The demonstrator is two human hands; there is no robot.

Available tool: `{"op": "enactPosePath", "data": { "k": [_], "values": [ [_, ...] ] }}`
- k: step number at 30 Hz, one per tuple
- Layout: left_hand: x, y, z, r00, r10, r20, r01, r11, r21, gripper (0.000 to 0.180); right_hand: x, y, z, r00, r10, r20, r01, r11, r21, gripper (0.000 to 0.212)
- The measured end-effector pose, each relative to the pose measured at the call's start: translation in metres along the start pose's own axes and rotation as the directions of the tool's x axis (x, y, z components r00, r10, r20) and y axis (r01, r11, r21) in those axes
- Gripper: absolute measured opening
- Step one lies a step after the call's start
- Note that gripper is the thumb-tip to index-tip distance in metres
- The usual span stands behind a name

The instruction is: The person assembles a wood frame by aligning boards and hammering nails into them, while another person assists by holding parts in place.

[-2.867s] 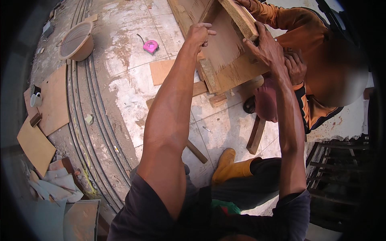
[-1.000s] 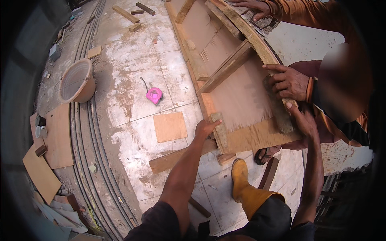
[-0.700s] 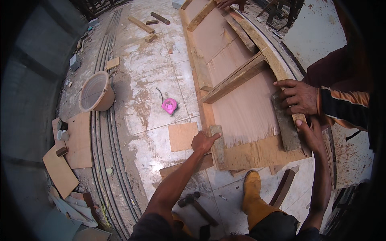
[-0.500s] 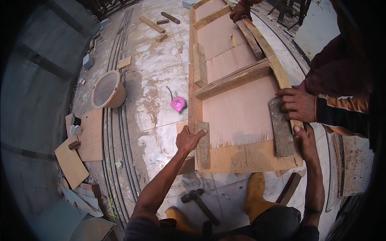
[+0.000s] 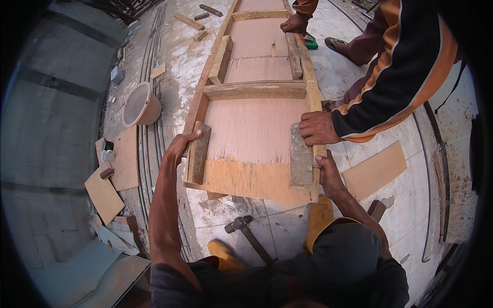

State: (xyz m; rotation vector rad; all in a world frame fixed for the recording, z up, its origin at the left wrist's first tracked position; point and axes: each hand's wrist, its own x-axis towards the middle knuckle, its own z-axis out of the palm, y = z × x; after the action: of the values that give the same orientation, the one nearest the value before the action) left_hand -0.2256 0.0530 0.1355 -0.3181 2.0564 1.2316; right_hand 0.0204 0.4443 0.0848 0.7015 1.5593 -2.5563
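Note:
A long wooden frame backed with plywood (image 5: 246,177) stretches away in front of me. My left hand (image 5: 184,143) is closed round its left edge, thumb on a short wooden block (image 5: 198,154). On the right edge my right hand (image 5: 331,173) grips the side rail (image 5: 318,108), thumb on top and fingers partly hidden below. Another person's hand (image 5: 317,128) rests on a grey block (image 5: 301,156) and that rail, just beyond my right hand. That person's other hand (image 5: 294,24) presses on the frame farther off.
A hammer (image 5: 249,238) lies between my boots (image 5: 222,254). To the left stand a bucket (image 5: 142,105), long bars (image 5: 146,154) and plywood sheets (image 5: 104,195). A plywood piece (image 5: 375,172) lies on the tiles at right. The other person's sandalled foot (image 5: 336,46) is beyond the frame.
The frame has shifted left in view, with both my hands still on it and the other person's hands too. It now covers where a pink tape measure lay. More plywood shows at right.

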Motion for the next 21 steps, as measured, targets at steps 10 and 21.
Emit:
{"op": "enactPosePath", "data": {
  "k": [10, 21],
  "values": [
    [0.021, -0.021, -0.022, 0.989, 0.058, -0.136, -0.043, 0.993, 0.113, 0.064, 0.018, 0.024, -0.005, 0.992, -0.057, 0.109, 0.089, 0.947, -0.308, 0.079],
    [-0.053, 0.075, -0.057, 0.898, 0.234, -0.372, -0.037, 0.883, 0.467, 0.044, 0.050, 0.084, 0.024, 0.948, -0.055, 0.315, 0.231, 0.798, -0.556, 0.047]
  ]
}}
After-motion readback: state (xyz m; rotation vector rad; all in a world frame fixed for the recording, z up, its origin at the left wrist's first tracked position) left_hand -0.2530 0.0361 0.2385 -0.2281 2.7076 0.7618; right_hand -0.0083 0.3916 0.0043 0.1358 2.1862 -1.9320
